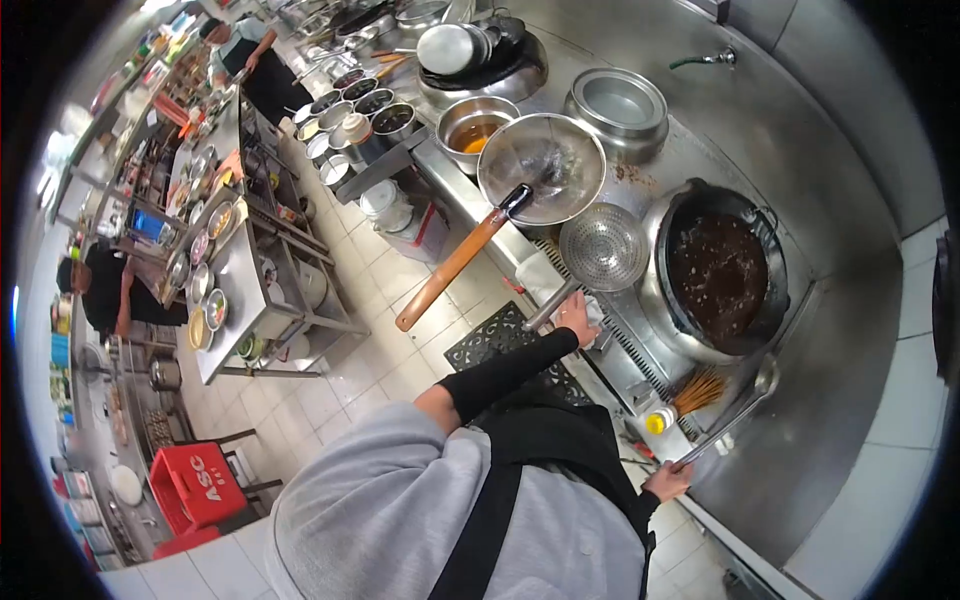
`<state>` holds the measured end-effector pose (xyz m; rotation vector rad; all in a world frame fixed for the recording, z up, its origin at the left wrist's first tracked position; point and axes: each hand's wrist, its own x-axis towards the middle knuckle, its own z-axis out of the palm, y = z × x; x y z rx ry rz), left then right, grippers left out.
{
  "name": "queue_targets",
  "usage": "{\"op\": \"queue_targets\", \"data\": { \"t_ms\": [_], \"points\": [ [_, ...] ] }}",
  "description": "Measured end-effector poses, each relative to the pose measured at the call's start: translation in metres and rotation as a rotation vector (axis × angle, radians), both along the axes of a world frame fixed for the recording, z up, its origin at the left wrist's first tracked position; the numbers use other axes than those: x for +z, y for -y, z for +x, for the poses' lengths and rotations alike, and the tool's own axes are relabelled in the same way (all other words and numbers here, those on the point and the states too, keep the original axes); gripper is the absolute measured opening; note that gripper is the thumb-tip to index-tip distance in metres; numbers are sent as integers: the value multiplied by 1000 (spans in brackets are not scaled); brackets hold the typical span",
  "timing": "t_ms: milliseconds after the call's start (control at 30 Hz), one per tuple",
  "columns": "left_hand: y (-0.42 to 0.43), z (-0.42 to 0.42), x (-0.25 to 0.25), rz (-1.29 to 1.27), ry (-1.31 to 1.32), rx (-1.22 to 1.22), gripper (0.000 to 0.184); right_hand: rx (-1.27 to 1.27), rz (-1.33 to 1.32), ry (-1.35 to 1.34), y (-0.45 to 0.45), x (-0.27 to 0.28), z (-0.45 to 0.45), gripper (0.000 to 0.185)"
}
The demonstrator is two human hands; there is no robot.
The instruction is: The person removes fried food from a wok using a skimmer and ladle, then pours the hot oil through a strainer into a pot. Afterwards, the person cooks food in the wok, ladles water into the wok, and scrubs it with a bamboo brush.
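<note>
My left hand (575, 318), below a black sleeve, closes on a folded white cloth (597, 312) at the stove's front edge. Beside it runs the handle of a perforated metal skimmer (604, 247), whose bowl rests left of the wok. My right hand (668, 482) is wrapped round the end of a long-handled ladle (722, 428); the ladle's bowl sits near the wok's lower right rim. Dark brown, bubbling-looking liquid (716, 265) fills much of the wok (672, 300). A bamboo brush (698, 392) and a yellow-capped container (660, 420) lie between my hands.
A wooden-handled strainer (541, 170) lies over the stove edge, near a pot of amber liquid (475, 130) and a steel pot (618, 105). Sauce containers (393, 120) line the far counter. Two people (250, 70) stand by a prep table (245, 300). A red crate (200, 485) sits lower left.
</note>
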<state>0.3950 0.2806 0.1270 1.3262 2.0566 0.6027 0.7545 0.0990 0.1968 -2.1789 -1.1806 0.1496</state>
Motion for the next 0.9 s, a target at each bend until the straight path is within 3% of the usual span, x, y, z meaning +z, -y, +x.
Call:
{"op": "queue_targets", "data": {
  "t_ms": [67,133,200,300,367,400,433,467,500,533,567,600,633,667,800,900],
  "points": [
    [-7,3,12,-122,-11,0,95,-16,-101,-17,4,2,-6,29],
    [-14,-8,12,-211,-11,-58,87,-16,-190,53,9,-15,-8,41],
    [-14,-13,-1,-184,-67,-150,69,-41,-123,53,13,-30,-20,38],
    [-5,-16,5,-39,-197,-261,67,-38,-194,41,17,-85,-20,49],
    [-12,-34,-3,-47,-94,-316,68,-35,-116,-88,23,-126,-25,61],
    [-15,-36,-8,-55,-29,-359,68,-34,-439,-120,14,-95,-35,66],
    [-13,-45,9,-52,68,-374,74,55,-262,-95,15,-116,-34,67],
    [-10,-49,23,-103,96,-322,82,47,-246,-282,21,-132,-23,70],
    [-6,-58,28,-139,381,-258,90,59,-268,-205,17,-121,-25,69],
    [-9,-67,56,-237,413,-312,91,68,-288,-128,10,-101,-31,68],
    [-9,-77,9,-236,707,-271,73,44,-273,87,5,-83,-42,63],
    [11,-71,90,-254,1238,-116,51,99,-292,224,-4,-54,-51,52],
    [12,-80,101,-364,1410,-149,40,190,-310,171,-18,-20,-61,45],
    [18,-80,150,-424,1556,-92,46,291,-316,109,-38,9,-73,39],
    [21,-74,149,-362,1446,-126,43,556,-209,-955,-98,74,-158,22],
    [20,-52,142,-214,1361,-123,36,690,-127,-1015,-119,114,-215,22]
  ]
}}
